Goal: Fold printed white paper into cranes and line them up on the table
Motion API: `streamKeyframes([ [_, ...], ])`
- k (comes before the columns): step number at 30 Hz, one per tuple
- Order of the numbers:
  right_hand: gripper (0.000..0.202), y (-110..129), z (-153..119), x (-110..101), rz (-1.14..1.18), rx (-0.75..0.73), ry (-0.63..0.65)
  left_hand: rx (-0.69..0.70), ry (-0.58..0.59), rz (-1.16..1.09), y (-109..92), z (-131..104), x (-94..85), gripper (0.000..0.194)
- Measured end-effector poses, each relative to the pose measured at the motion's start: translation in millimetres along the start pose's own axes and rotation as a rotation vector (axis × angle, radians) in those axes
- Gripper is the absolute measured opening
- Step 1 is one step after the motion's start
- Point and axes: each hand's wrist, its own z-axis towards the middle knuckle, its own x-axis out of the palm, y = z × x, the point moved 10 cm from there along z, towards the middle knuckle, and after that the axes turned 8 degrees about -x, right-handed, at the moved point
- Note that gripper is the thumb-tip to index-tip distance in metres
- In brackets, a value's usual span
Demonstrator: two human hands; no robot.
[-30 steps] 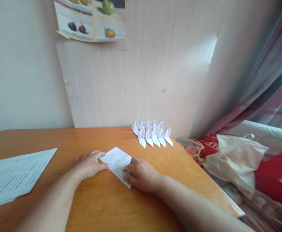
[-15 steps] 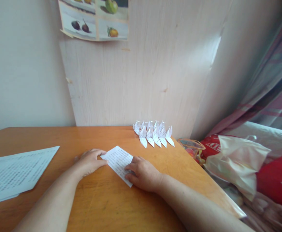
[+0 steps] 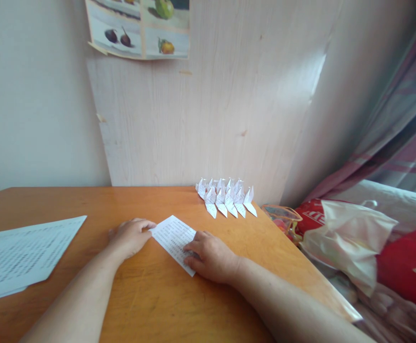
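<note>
A small printed sheet of paper [image 3: 174, 238] lies at a slant on the wooden table, between my hands. At its left corner, my left hand [image 3: 133, 237] pinches the edge with thumb and forefinger close together. My right hand [image 3: 213, 257] rests over the sheet's right end, fingers bent and pressing it, the thumb nearer to me. That covered end is hidden under the palm. Beyond, near the table's back right corner, several folded paper pieces [image 3: 230, 206] with pointed tips stand in rows.
To the left lies a stack of printed sheets [image 3: 33, 255]. The wooden table [image 3: 151, 305] ends at a slanting right edge, with a clear orange-rimmed bag [image 3: 282, 219], a cream bag [image 3: 351, 238] and red bags [image 3: 411, 267] beyond. A board [image 3: 201, 124] with fruit pictures [image 3: 140, 33] stands behind.
My left thumb has drawn up toward the forefinger at the sheet's left corner. My right hand and the sheet stay almost where they were.
</note>
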Motion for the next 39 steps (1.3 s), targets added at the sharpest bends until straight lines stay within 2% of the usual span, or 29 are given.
streamKeyframes([
  [7,0.025,0.3,-0.3,0.8,-0.019,-0.008,-0.01,-0.046,-0.021,0.073,3.3,2.7,-1.5,0.035],
  [14,0.022,3.2,-0.2,-1.4,-0.024,-0.028,-0.027,0.037,-0.019,0.121,-11.7,-3.4,-1.4,0.037],
  [22,0.023,1.8,0.1,-1.2,-0.019,-0.004,-0.009,-0.027,-0.065,0.182,4.1,3.0,0.2,0.038],
  [25,0.023,2.6,-0.3,-1.3,-0.019,-0.01,-0.008,0.029,-0.083,0.154,-6.2,2.4,-1.6,0.037],
  [28,0.022,2.6,-0.6,-1.2,-0.017,-0.013,-0.009,0.131,-0.048,0.06,-23.2,-2.8,0.3,0.036],
  [31,0.022,1.3,-0.8,0.1,-0.017,-0.004,-0.003,0.158,0.003,0.024,-30.3,-7.7,5.7,0.035],
  [35,0.024,1.1,-0.9,-0.5,-0.006,-0.001,-0.011,0.147,0.063,0.05,-27.2,-9.4,15.4,0.032],
  [39,0.023,1.9,-1.2,-1.3,0.004,-0.002,-0.018,0.123,0.048,0.079,-19.0,-6.8,15.1,0.026],
])
